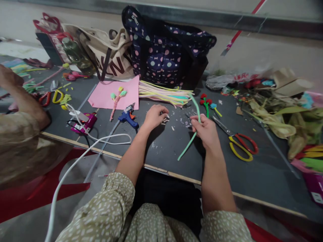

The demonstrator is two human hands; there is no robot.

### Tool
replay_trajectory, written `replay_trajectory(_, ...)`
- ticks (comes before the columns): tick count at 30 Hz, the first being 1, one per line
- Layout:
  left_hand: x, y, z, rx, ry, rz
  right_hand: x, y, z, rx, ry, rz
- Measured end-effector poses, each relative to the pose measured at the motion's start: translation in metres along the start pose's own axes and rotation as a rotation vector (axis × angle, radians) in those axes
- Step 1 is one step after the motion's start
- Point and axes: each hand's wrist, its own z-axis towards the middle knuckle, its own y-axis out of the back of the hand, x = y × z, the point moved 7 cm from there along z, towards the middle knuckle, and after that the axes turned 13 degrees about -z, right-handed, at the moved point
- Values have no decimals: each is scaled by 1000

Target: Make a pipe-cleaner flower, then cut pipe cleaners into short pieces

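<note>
My right hand (pixel 205 129) pinches a pale green pipe cleaner (pixel 186 147) near its middle. One end of the stem rises toward the bundle, and the other slants down toward the table's front edge. My left hand (pixel 155 117) is at the table with its fingers curled in, beside small pale scraps (pixel 165 120); whatever its fingers may hold is hidden. Behind both hands lies a bundle of pink, yellow and green pipe cleaners (pixel 164 94). Just beyond my right hand are a red flower with a green stem (pixel 206 102) and a blue flower with a yellow stem (pixel 214 107).
Scissors (pixel 237 140) with red and yellow handles lie at right. Left are a blue glue gun (pixel 128 117), a pink sheet (pixel 121 101), a purple box (pixel 84 123) and a white cable (pixel 113 137). Bags (pixel 164 50) line the back. Another person's arm (pixel 22 97) rests at far left.
</note>
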Motion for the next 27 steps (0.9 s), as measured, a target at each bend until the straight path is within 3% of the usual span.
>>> replay_trajectory(5, -11, -24, -7, 174, -78, 331, 2, -20, -4, 232, 18, -126)
replay_trajectory(10, -7, -27, -6, 238, -58, 294, -1, -20, -2, 193, 31, -142)
replay_trajectory(14, -4, -8, -1, 132, -16, 111, -7, -25, 0, 206, 31, -187)
replay_trajectory(18, 4, 7, -1, 32, 62, 166, -15, -34, 1, 240, 17, -285)
replay_trajectory(21, 7, 4, -3, 98, 96, 229, -13, -34, 3, 174, 91, -514)
replay_trajectory(27, 3, -6, -8, 195, 115, 277, 6, -31, -1, -91, 216, -1004)
